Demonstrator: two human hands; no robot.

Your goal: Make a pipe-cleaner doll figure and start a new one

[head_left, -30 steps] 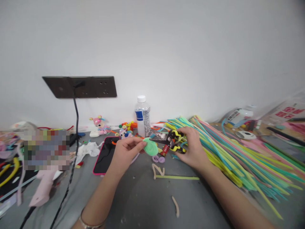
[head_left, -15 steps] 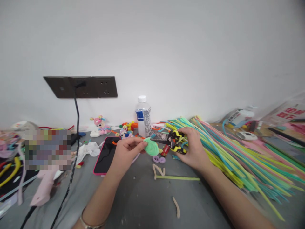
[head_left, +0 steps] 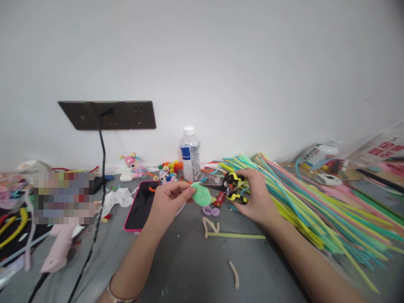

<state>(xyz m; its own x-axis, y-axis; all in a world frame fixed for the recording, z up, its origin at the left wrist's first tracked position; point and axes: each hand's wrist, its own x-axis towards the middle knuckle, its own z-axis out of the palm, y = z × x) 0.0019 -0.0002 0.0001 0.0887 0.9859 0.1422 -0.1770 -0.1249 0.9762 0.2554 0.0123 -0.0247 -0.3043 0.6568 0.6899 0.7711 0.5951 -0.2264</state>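
Observation:
My left hand (head_left: pixel 167 203) pinches a flat green coiled pipe-cleaner disc (head_left: pixel 201 195) by its left edge, holding it above the grey table (head_left: pixel 189 269). My right hand (head_left: pixel 256 197) is closed round the yellow-and-black handles of a pair of cutting pliers (head_left: pixel 229 187). The metal jaws point left and meet the top edge of the disc. Two small purple coils (head_left: pixel 211 210) lie on the table just below the disc.
A large pile of coloured pipe cleaners (head_left: pixel 315 202) fans out to the right. A phone in a pink case (head_left: pixel 140 206) lies left of my hand, a water bottle (head_left: pixel 190 155) behind. Loose beige and green pieces (head_left: pixel 221 230) lie in front. A black cable (head_left: pixel 97 210) hangs from a wall socket.

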